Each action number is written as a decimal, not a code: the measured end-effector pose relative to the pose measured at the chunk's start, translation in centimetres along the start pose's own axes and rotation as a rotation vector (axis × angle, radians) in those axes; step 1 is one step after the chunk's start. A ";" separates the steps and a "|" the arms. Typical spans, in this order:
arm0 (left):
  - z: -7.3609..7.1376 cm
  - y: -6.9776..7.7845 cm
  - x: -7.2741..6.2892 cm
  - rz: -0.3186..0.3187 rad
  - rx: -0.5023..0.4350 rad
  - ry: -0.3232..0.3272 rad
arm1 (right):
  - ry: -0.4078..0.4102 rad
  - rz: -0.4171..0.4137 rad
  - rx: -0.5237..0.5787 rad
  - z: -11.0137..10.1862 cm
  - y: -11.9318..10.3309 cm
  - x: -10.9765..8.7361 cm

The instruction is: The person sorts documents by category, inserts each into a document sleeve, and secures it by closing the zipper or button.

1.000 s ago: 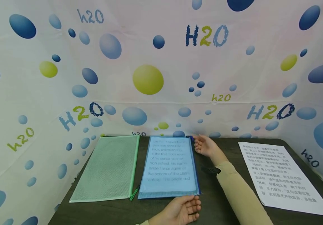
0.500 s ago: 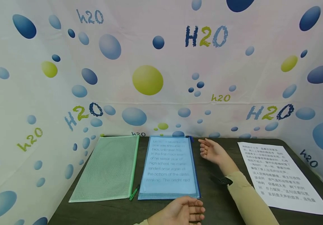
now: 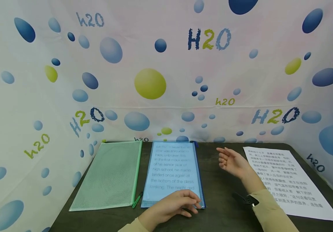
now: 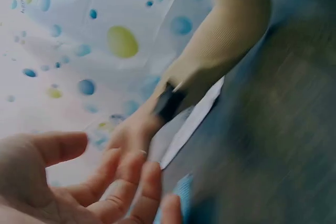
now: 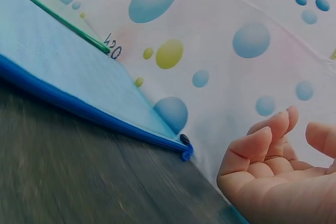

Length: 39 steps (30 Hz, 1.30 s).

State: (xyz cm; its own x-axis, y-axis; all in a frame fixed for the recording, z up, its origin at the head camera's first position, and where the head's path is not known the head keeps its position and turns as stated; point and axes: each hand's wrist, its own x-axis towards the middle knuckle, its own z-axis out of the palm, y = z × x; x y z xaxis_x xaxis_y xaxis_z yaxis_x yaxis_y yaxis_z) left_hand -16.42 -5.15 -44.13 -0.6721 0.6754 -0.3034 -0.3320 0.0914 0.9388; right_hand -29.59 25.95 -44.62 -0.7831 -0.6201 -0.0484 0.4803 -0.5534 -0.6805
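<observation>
A blue zip document pouch lies on the dark table, a sheet of English print showing through it. In the head view my left hand hovers over its near edge, fingers loosely bent and nothing in them. My right hand, relaxed and holding nothing, is in the air between the pouch and a white sheet of printed Chinese text. The right wrist view shows the pouch's blue zipped edge and the right hand apart from it.
A green mesh zip pouch lies left of the blue one, its green zip pull between them. Behind the table hangs a white curtain with bubble prints.
My right hand has drawn back from the blue pouch's far right corner, rightward and nearer. The left hand has lifted and turned over the near edge. The pouches and sheet stay put.
</observation>
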 end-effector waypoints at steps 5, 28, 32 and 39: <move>-2.5 1.9 -1.3 0.039 0.297 0.134 | -0.031 -0.017 -0.051 -0.5 -0.9 -2.5; -12.5 1.0 -3.8 0.073 1.409 1.086 | 0.610 -0.179 -1.138 -3.8 -6.7 -12.0; -13.5 0.7 -4.3 0.016 1.433 1.090 | 0.747 -0.143 -1.230 -7.8 -7.6 -13.3; -14.4 0.2 -4.4 -0.158 1.374 1.036 | 1.074 -0.072 -1.362 -9.5 -8.0 -15.7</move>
State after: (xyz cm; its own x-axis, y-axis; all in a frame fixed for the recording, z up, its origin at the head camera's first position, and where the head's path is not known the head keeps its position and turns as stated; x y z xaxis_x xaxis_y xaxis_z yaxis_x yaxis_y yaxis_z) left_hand -23.01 -18.67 -44.97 -0.9869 -0.0644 0.1480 -0.0395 0.9854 0.1657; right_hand -24.87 45.41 -45.42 -0.9497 0.3114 -0.0323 0.2278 0.6165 -0.7537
